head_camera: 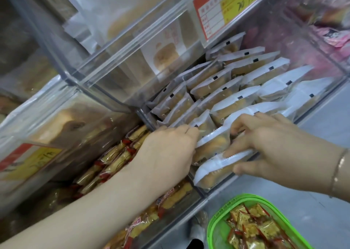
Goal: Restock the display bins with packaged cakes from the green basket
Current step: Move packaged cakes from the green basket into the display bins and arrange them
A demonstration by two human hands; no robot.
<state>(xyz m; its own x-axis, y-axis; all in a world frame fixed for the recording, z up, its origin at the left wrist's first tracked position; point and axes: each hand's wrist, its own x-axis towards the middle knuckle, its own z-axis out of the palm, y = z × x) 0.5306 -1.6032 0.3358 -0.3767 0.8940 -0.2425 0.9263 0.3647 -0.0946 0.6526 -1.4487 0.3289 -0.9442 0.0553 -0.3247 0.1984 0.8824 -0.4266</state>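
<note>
Far left there's a clear bin with big bagged breads and a red-and-yellow price tag on its front. Just right of that, lower down, a bin of red-trimmed snack packs, too many and too jumbled to count, and my left forearm crosses over them.

My left hand is at the near left corner of the cake bin, fingers curled onto the edge of a white-wrapped cake pack. How tight that hold is, I can't tell; the fingertips are hidden behind the wrapper. My right hand is spread wide over the front packs, fingers splayed and pressing down on two of them, thumb against the lowest pack. One thin bracelet on that wrist.

The cakes stand on edge in two or three slanted rows; I count roughly twenty, though the back ones blur together. Above hangs another clear bin with a second red-and-yellow tag. Far right, a bin of pink packs.

Bottom right is the green basket, holding small red-and-gold packets, sitting low in front of the grey shelf ledge.
</note>
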